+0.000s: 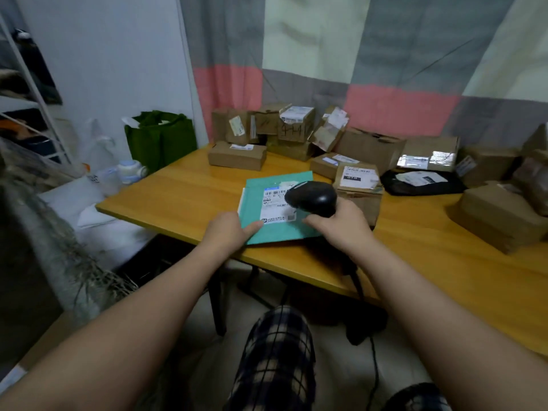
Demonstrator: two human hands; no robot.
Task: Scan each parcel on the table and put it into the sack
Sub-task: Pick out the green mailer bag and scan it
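A flat teal mailer parcel (261, 185) with a white barcode label lies near the front edge of the wooden table (184, 188). My left hand (228, 229) grips its near left corner, thumb on top by the label. My right hand (341, 226) holds a black handheld barcode scanner (312, 198), whose head hovers over the label's right part and hides it. Several brown cardboard parcels (237, 155) are piled at the back and right of the table. A grey woven sack (59, 247) hangs at the left, its mouth out of view.
A black poly mailer (421, 180) lies among the boxes at the right. A green fabric bag (161, 137) stands behind the table's left corner, with plastic bottles (130, 170) beside it. The scanner's cable (375, 366) runs down under the table. A curtain hangs behind.
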